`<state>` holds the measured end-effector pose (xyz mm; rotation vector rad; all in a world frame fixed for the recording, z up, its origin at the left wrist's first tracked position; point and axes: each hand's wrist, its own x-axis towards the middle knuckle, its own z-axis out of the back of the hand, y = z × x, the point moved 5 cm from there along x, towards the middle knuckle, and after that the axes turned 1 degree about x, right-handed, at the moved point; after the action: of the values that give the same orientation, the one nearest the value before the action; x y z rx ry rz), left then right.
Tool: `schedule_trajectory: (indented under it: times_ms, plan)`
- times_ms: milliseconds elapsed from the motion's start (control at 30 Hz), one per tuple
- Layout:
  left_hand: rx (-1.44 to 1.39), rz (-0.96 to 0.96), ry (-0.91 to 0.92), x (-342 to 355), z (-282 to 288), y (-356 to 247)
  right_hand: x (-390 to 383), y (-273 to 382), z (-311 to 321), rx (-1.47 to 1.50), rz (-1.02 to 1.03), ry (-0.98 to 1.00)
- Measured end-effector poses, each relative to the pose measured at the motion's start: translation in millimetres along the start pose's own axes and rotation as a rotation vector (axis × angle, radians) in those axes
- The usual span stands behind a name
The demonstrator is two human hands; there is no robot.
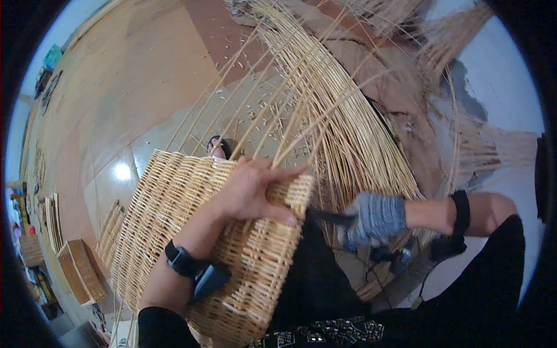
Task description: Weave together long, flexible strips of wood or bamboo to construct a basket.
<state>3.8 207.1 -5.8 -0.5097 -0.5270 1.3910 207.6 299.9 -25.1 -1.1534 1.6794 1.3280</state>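
A woven wicker panel of pale willow leans tilted in front of me, long unwoven rods rising from its top edge. My left hand, bare, grips the panel near its top right corner. Its thumb lies on the front face and its index finger stretches along the top edge. In a grey knitted glove, my right hand is closed round a dark, flat, blade-like tool. The tool points left, its tip at the panel's right edge; whether it touches the weave I cannot tell.
A large bundle of willow rods lies on the floor to the right, beside brown sacking. Cut bits litter the floor. A wooden box-like frame stands at the left. Dark equipment with a cable is below my right hand.
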Motion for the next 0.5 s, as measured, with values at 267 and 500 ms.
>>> schedule_trajectory:
  times_ms: [267, 500]
  plan:
    - [0.083, -0.049, -0.140, -2, -12, 8, -13, 27, -22, -1.181, 0.405, -0.917]
    - [-1.245, 0.191, -0.156, -39, 40, -49, -67, 55, -42, -1.000, 0.817, -1.121]
